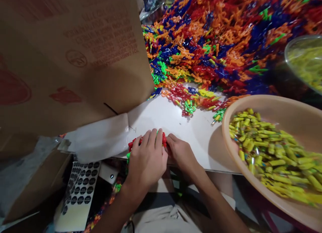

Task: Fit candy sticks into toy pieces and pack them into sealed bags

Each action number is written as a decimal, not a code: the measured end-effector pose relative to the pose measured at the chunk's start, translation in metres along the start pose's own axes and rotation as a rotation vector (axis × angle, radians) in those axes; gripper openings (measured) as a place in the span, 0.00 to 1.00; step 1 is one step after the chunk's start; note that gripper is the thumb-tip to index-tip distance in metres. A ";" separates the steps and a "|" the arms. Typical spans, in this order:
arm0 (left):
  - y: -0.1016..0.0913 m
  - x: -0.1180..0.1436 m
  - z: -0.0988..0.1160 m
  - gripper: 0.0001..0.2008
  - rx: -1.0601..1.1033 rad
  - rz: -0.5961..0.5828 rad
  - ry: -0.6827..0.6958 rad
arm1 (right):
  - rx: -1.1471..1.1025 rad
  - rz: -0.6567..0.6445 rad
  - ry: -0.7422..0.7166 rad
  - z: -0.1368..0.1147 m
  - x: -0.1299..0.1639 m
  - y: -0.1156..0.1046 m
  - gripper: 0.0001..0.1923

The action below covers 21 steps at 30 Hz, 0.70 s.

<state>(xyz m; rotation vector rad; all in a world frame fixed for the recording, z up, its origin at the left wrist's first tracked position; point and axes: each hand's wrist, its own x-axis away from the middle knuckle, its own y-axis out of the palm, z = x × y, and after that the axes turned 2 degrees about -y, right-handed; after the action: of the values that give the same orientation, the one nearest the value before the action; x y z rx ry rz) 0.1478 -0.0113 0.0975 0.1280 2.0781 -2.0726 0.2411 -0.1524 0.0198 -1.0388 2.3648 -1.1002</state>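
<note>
While both hands press together, the left hand (148,159) and right hand (181,154) clasp a red-and-green plastic bundle (164,139) at the white board's (176,120) near edge — bare board ahead, beige bowl (251,103) right, cardboard box (75,58) left.

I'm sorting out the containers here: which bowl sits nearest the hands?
The beige bowl of yellow-green pieces, just right of the right hand. The clear bowl sits farther back, at the right edge by the multicoloured pile.
</note>
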 end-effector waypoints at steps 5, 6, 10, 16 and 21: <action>-0.001 0.000 -0.003 0.31 0.061 -0.017 0.034 | 0.089 -0.061 0.037 -0.012 -0.004 -0.002 0.08; -0.001 0.000 -0.003 0.31 0.068 -0.017 0.039 | 0.095 -0.066 0.038 -0.013 -0.004 -0.002 0.08; -0.002 0.001 -0.003 0.27 0.044 -0.002 0.063 | 0.085 -0.085 0.000 -0.012 -0.003 -0.006 0.11; 0.003 -0.001 0.000 0.17 0.043 0.038 0.018 | 0.125 -0.171 -0.094 0.011 -0.049 -0.042 0.15; 0.007 -0.002 0.000 0.15 0.060 0.080 0.001 | 0.277 -0.046 -0.011 -0.012 -0.157 -0.049 0.23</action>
<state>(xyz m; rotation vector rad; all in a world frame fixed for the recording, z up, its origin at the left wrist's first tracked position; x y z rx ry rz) 0.1509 -0.0113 0.0910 0.2170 1.9787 -2.0883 0.3646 -0.0522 0.0644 -0.9997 2.1115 -1.3872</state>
